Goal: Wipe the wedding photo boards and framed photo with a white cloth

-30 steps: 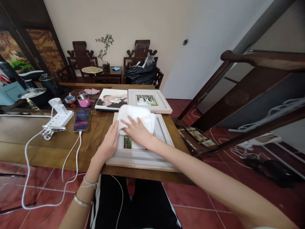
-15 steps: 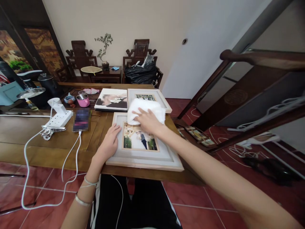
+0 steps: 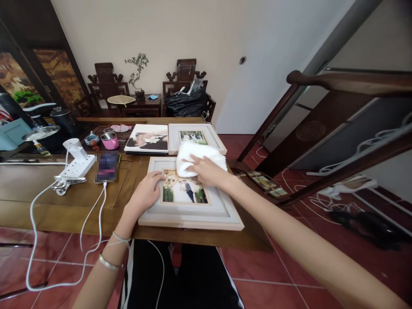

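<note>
A framed photo with a pale wooden rim and a grey mat lies flat near the table's front edge. It shows two people outdoors. On its left rim rests my left hand, open, with fingers stretched along the frame. My right hand holds a folded white fluffy cloth against the frame's upper right part, its fingers partly spread over the cloth. The cloth covers the top of the rim there and a corner of the picture. Just behind lies a second framed photo, its near edge partly hidden by the cloth.
Left of the second frame is a stack topped by a photo panel. Farther left are a phone on a white cable, a power strip, a metal clip and a pink cup. A dark wooden chair stands at right.
My right hand and the cloth have shifted slightly right across the frame's upper part, uncovering more of the second photo. My left hand stays on the left rim. The camera view has tilted slightly.
</note>
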Action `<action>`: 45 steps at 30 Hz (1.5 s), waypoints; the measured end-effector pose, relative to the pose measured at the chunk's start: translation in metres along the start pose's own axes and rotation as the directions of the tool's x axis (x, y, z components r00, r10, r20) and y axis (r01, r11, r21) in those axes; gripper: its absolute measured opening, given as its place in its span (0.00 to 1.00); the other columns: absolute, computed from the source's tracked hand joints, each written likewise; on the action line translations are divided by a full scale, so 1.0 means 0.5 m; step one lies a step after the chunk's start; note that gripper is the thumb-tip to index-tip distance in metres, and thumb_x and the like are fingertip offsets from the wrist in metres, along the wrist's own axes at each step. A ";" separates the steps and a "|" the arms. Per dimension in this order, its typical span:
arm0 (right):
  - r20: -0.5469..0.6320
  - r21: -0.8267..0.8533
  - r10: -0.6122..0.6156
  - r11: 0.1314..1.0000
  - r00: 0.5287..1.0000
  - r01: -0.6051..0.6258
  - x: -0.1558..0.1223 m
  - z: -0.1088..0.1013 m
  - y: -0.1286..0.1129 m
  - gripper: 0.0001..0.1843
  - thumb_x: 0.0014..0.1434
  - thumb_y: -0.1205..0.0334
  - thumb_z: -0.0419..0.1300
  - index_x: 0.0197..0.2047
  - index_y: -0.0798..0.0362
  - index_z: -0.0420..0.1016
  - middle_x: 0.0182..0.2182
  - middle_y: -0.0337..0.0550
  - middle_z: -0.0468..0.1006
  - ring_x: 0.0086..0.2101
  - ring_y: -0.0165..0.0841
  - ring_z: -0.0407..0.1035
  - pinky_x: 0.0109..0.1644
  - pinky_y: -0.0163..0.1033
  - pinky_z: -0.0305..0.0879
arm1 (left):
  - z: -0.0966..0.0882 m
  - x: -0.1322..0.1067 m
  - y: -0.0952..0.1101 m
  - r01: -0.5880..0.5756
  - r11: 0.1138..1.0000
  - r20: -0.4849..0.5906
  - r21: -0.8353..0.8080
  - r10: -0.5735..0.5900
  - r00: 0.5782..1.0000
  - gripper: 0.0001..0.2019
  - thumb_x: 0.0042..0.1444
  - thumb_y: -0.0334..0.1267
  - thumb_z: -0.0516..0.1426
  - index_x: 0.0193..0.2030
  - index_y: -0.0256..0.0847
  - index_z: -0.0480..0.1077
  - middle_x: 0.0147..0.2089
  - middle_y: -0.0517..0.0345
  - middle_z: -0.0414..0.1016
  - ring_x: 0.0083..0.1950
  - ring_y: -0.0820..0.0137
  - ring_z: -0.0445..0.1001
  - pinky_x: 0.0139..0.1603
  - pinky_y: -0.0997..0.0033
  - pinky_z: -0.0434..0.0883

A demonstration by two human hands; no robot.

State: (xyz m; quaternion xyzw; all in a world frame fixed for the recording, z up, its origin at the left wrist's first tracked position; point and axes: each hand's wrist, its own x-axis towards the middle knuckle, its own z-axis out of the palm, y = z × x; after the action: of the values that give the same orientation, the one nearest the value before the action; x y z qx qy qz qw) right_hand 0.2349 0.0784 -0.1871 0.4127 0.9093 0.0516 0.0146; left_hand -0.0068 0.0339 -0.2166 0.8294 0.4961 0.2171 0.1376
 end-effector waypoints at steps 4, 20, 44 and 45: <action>-0.027 0.015 -0.041 0.999 0.999 0.041 0.035 -0.008 -0.029 0.31 0.45 0.81 0.48 0.51 0.52 0.70 0.61 0.44 0.59 0.62 0.45 0.45 0.54 0.56 0.56 | 0.008 0.004 -0.009 0.008 1.000 -0.028 -0.001 -0.008 1.000 0.25 0.50 0.20 0.44 0.51 0.39 0.69 0.60 0.50 0.64 0.62 0.64 0.62 0.61 0.57 0.61; 0.031 0.187 0.088 0.978 0.996 -0.092 -0.187 -0.033 -0.021 0.31 0.38 0.82 0.44 0.42 0.52 0.73 0.62 0.40 0.57 0.63 0.43 0.39 0.60 0.63 0.46 | 0.021 -0.002 -0.016 -0.048 0.999 -0.086 -0.004 0.047 0.995 0.27 0.51 0.18 0.42 0.58 0.29 0.62 0.63 0.43 0.60 0.65 0.64 0.57 0.65 0.59 0.55; -0.047 0.130 0.201 0.972 0.978 -0.194 -0.180 -0.004 -0.028 0.34 0.38 0.83 0.45 0.47 0.55 0.72 0.61 0.47 0.60 0.63 0.44 0.40 0.60 0.61 0.48 | 0.026 -0.003 -0.028 -0.092 0.994 -0.082 0.061 0.097 0.992 0.31 0.46 0.16 0.43 0.58 0.34 0.62 0.62 0.48 0.61 0.64 0.64 0.58 0.65 0.58 0.57; -0.049 0.146 0.185 0.973 0.981 -0.176 -0.202 -0.004 -0.044 0.34 0.37 0.83 0.45 0.45 0.53 0.73 0.61 0.45 0.59 0.63 0.44 0.40 0.60 0.62 0.47 | 0.026 -0.003 -0.028 -0.093 0.994 -0.089 0.051 0.097 0.991 0.31 0.46 0.16 0.43 0.58 0.35 0.62 0.62 0.48 0.61 0.64 0.64 0.58 0.65 0.58 0.57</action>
State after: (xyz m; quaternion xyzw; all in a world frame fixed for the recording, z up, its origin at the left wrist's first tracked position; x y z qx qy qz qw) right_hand 0.2847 -0.0121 -0.1888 0.4920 0.8693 0.0010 -0.0479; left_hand -0.0115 0.0391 -0.2345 0.8443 0.4668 0.2491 0.0849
